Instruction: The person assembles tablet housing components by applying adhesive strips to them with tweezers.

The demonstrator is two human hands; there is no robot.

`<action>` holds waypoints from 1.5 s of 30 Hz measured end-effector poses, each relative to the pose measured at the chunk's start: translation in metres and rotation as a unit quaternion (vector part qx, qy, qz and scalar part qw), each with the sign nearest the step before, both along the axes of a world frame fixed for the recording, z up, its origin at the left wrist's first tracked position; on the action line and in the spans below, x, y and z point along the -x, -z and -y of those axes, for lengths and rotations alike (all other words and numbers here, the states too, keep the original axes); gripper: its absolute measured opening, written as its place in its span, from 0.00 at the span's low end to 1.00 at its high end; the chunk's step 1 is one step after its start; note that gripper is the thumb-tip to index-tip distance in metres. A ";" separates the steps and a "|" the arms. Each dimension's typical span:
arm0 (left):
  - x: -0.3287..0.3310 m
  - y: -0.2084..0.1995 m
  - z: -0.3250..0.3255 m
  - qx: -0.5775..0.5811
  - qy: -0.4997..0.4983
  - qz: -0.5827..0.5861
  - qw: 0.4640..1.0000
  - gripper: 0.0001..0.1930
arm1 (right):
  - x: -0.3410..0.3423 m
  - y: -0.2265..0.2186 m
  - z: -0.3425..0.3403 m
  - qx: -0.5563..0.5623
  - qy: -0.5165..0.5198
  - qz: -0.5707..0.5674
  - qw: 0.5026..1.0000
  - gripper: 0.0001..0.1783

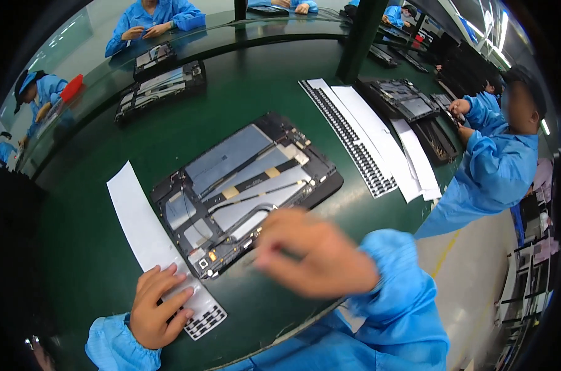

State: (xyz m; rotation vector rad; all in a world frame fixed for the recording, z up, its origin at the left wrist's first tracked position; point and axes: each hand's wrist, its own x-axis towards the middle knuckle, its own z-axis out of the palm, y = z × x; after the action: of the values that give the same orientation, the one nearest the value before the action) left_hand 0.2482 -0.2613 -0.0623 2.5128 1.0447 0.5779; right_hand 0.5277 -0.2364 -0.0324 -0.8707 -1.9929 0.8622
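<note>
An opened tablet (256,179) lies on the green table in front of me, its batteries, ribbon cables and circuit boards showing. My left hand (160,309) rests with fingers spread on a white backing strip (135,210) beside the tablet's lower left corner. Small black stickers (205,321) remain in rows at the strip's near end. Over the tablet's near right edge hovers my right hand (314,253), smeared by motion. Its thumb and index finger are curled toward each other, and whether anything is between them cannot be made out.
White sheets (379,142), one lined with black stickers (348,136), lie to the right of the tablet. More opened tablets (160,89) sit at the far left and another (404,99) at the right, near a black tray (434,141). A dark green post (359,46) stands behind. Co-workers in blue sit around.
</note>
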 end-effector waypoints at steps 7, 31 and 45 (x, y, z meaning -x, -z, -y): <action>-0.089 -0.045 -0.060 -0.039 0.173 0.032 0.984 0.15 | -0.104 0.000 -0.059 0.119 0.027 -0.011 0.992 0.02; -0.133 -0.014 -0.107 -0.078 0.271 -0.050 0.958 0.18 | -0.089 0.020 -0.078 0.052 0.033 0.084 0.995 0.04; -0.144 -0.014 -0.108 -0.078 0.280 -0.072 0.954 0.23 | -0.101 0.017 -0.073 0.082 0.029 0.047 0.995 0.08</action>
State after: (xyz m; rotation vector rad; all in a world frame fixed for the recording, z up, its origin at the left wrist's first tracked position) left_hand 0.3926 -0.1535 -0.0486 2.8448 0.2914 0.3189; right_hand 0.6292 -0.1632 -0.0491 -1.0749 -1.9883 0.9778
